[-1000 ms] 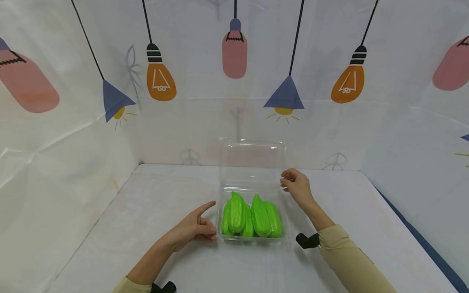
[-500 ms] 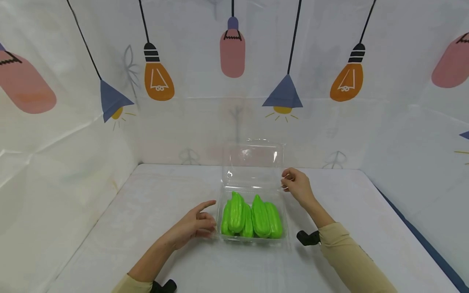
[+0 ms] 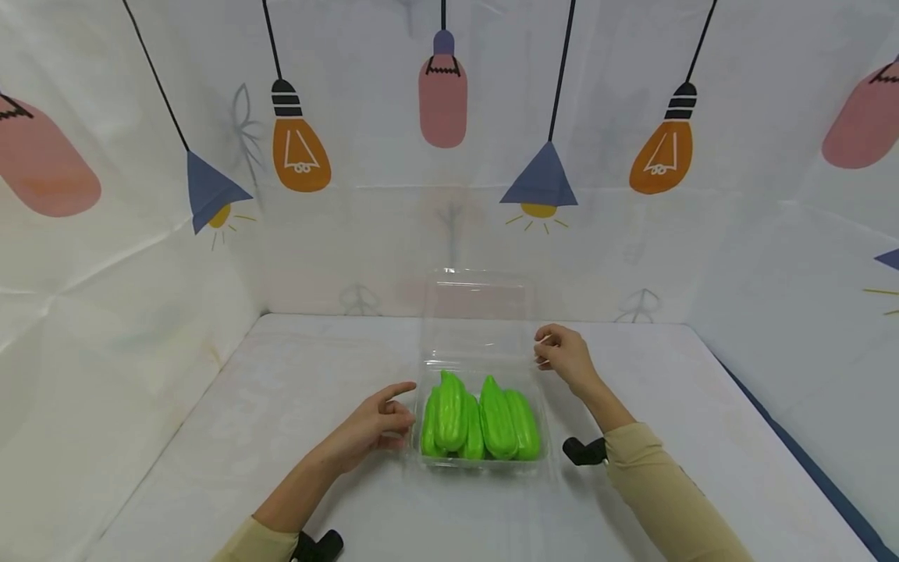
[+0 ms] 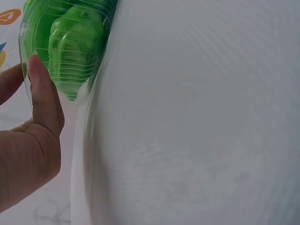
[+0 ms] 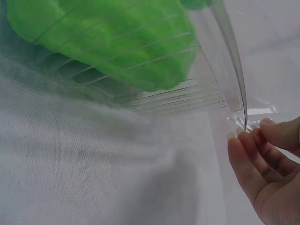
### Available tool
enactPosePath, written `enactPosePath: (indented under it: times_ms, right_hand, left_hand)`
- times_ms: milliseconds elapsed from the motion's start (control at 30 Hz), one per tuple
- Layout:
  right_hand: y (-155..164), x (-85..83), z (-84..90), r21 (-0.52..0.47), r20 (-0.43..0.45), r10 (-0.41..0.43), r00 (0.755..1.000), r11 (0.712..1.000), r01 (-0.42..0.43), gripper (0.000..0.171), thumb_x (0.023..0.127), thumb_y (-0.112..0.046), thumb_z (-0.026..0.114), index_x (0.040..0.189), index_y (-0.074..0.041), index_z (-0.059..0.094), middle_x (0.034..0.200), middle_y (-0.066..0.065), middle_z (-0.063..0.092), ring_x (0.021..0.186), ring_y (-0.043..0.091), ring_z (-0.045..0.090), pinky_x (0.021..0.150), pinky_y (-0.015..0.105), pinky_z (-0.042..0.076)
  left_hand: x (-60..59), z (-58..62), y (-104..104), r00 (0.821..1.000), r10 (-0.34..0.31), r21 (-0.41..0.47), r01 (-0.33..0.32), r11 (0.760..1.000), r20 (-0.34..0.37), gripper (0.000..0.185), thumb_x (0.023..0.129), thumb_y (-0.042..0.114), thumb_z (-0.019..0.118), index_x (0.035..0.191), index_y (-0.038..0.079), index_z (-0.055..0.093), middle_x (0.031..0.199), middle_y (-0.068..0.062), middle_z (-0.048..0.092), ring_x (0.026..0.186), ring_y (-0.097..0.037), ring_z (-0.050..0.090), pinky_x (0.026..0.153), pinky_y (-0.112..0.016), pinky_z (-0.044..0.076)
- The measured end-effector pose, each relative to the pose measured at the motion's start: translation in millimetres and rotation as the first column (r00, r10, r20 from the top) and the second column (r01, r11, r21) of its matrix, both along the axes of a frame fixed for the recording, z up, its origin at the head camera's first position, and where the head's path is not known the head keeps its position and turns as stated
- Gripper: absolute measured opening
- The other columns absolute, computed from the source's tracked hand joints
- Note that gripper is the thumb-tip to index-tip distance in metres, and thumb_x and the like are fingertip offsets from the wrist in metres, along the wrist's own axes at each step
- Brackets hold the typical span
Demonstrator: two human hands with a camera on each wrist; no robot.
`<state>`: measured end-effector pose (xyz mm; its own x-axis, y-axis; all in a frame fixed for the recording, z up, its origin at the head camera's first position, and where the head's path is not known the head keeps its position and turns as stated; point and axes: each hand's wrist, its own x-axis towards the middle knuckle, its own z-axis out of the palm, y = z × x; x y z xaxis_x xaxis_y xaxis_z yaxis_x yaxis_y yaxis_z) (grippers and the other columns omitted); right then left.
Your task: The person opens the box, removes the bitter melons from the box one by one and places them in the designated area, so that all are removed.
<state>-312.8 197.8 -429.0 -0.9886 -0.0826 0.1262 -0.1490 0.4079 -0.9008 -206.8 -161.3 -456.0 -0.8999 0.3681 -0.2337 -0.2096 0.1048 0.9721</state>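
Clear plastic clamshell box (image 3: 481,437) mid-table, green ridged vegetables (image 3: 480,417) inside, lid (image 3: 477,312) upright. Right hand (image 3: 564,357) pinches lid's right edge — swing it down evenly. Left hand (image 3: 370,425) relaxed, fingertips against box wall — steady base there.

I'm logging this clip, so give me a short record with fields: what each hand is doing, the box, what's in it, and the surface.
left hand: rests against the left side of the box, forefinger straight, no grip
right hand: pinches the right edge of the lid
box: clear plastic, on the table
lid: hinged at the back, standing open
contents: green peppers, packed side by side
table: white cloth
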Motion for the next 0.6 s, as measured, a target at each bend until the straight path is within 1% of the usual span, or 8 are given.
enactPosePath:
  times_ms: [167, 400, 467, 600]
  right_hand:
    - [-0.4, -2.0, 0.6, -0.016, 0.015, -0.004, 1.000, 1.000, 0.005, 0.025, 0.092, 0.002, 0.058, 0.114, 0.012, 0.060, 0.087, 0.020, 0.067, 0.068, 0.015, 0.065, 0.063, 0.028, 0.061]
    - [-1.1, -3.4, -0.4, 0.001, 0.049, -0.012, 0.999, 1.000, 0.012, 0.028, 0.093, 0.000, 0.059, 0.118, 0.013, 0.062, 0.086, 0.016, 0.068, 0.067, 0.014, 0.066, 0.064, 0.028, 0.061]
    - [-1.7, -4.0, -0.7, -0.005, 0.056, -0.008, 0.998, 1.000, 0.009, 0.029, 0.093, 0.000, 0.058, 0.119, 0.014, 0.062, 0.088, 0.019, 0.068, 0.067, 0.014, 0.067, 0.064, 0.028, 0.061]
    - [-2.8, -5.7, -1.5, -0.020, 0.079, -0.004, 0.997, 1.000, 0.005, 0.032, 0.094, 0.000, 0.058, 0.121, 0.017, 0.060, 0.098, 0.028, 0.067, 0.067, 0.012, 0.066, 0.066, 0.027, 0.062]
  left_hand:
    - [0.3, 0.6, -0.2, 1.000, -0.002, 0.027, 0.002, 1.000, 0.000, 0.070, 0.096, 0.019, 0.065, 0.156, 0.013, 0.029, 0.096, -0.001, 0.056, 0.081, -0.011, 0.059, 0.069, -0.023, 0.058]
    - [0.2, 1.4, 1.4, 1.000, 0.001, 0.047, -0.001, 0.999, 0.007, 0.071, 0.095, 0.013, 0.065, 0.156, 0.012, 0.028, 0.095, 0.000, 0.056, 0.077, -0.008, 0.059, 0.066, -0.020, 0.058]
    - [0.1, 1.6, 1.6, 1.000, 0.003, 0.052, -0.003, 0.999, 0.008, 0.071, 0.095, 0.013, 0.066, 0.155, 0.011, 0.028, 0.095, 0.000, 0.056, 0.076, -0.008, 0.059, 0.065, -0.020, 0.058]
    - [-0.4, 1.5, 1.6, 1.000, 0.002, 0.063, -0.003, 0.998, 0.012, 0.072, 0.095, 0.012, 0.065, 0.156, 0.011, 0.028, 0.094, 0.000, 0.056, 0.075, -0.009, 0.059, 0.065, -0.020, 0.058]
